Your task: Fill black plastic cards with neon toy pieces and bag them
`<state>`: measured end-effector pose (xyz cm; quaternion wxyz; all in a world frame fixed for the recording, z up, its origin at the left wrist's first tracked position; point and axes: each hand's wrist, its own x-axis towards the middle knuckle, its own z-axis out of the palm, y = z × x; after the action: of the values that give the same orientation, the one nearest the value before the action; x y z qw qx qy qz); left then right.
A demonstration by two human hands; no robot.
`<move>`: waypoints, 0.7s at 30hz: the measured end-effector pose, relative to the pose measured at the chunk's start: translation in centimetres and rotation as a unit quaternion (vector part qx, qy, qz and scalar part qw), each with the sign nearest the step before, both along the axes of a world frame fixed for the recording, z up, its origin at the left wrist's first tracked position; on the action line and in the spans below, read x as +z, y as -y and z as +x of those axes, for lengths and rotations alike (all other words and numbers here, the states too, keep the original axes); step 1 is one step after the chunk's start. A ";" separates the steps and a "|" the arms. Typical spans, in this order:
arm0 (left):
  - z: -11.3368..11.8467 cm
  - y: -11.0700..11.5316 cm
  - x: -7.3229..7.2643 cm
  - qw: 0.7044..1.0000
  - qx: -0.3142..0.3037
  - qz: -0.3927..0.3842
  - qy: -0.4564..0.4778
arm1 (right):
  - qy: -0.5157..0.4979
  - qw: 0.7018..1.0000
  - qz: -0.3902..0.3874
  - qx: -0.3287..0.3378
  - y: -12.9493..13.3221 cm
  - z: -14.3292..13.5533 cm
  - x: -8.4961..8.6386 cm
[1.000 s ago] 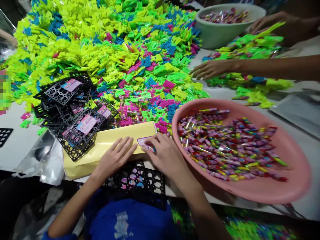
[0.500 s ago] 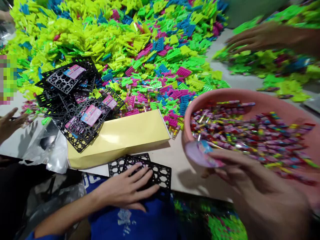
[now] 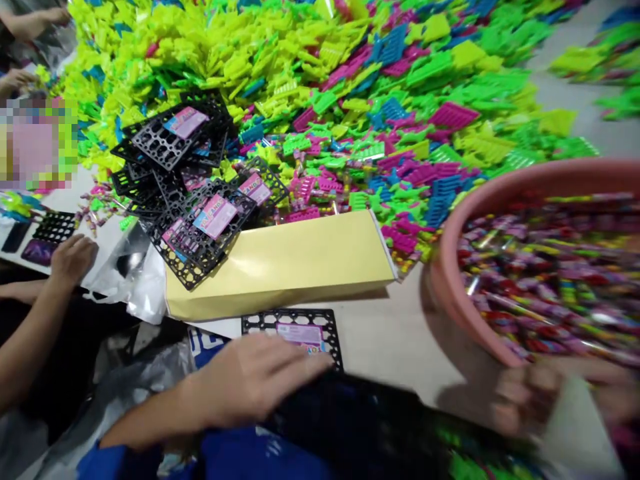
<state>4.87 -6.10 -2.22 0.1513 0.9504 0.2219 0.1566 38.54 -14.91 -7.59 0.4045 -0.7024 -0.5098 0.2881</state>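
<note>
My left hand (image 3: 250,377) lies over the near edge of a black plastic grid (image 3: 334,337), its fingers stretched out and close together and its thumb hidden. A pink and blue printed label (image 3: 300,333) shows on that grid, just beyond the fingertips. At the lower right my right hand (image 3: 525,390) is blurred, its fingers closed on a pale paper card (image 3: 577,427) below the rim of a pink basin (image 3: 445,267). Many wrapped candies (image 3: 545,287) fill the basin.
A yellow box (image 3: 285,263) lies beyond the left hand, with stacked labelled black grids (image 3: 200,220) overlapping it. Behind spreads a big heap of bright plastic pieces (image 3: 280,80). At the left are a clear bag (image 3: 143,280) and another person's hand (image 3: 75,257).
The view has swung right. My right hand has moved down from the basin's rim with the card. My left fingers, spread before, are closer together. The other person's hand at upper right has left view.
</note>
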 end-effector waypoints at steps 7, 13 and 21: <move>0.3 1.0 -7.3 0.994 0.106 0.010 -0.007 | -0.013 0.994 0.030 0.101 -1.8 -5.3 2.0; -3.3 4.8 -8.4 0.995 0.101 0.005 0.004 | -0.005 0.982 -0.016 0.186 -2.8 -8.8 0.3; -4.0 5.1 -10.1 0.996 0.085 0.008 0.014 | 0.080 0.956 0.019 0.280 -5.3 -11.6 -1.4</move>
<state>0.85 -11.20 -12.37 0.1331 0.9272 0.2981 0.1838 26.93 -9.63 -9.03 0.2789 -0.5443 -0.7221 0.3234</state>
